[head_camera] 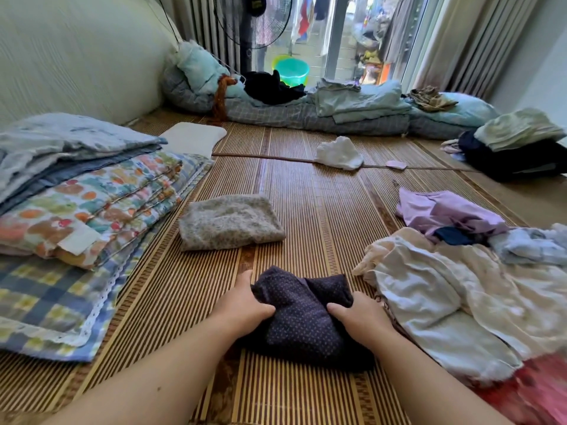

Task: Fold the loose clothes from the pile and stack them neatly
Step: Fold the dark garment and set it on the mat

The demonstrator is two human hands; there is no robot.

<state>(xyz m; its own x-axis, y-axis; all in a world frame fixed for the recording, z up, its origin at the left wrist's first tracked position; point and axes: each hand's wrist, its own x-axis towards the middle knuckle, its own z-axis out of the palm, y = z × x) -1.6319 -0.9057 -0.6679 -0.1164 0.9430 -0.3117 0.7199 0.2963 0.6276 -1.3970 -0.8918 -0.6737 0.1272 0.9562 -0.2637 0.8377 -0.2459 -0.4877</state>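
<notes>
Head view: left hand [245, 305] and right hand [362, 317] gripped a dark garment [303, 323], mid-fold; one folded cloth [230, 222] lay at twelve o'clock, a loose pile [454, 302] at three.

Both the left hand [245, 305] and right hand [359, 320] grip a dark dotted garment [302, 320] on the striped mat [319, 210], beside the loose pile [460, 286].

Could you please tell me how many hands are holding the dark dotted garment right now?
2. The left hand grips the left side of the dark dotted garment and the right hand grips its right side, low over the woven mat.
</notes>
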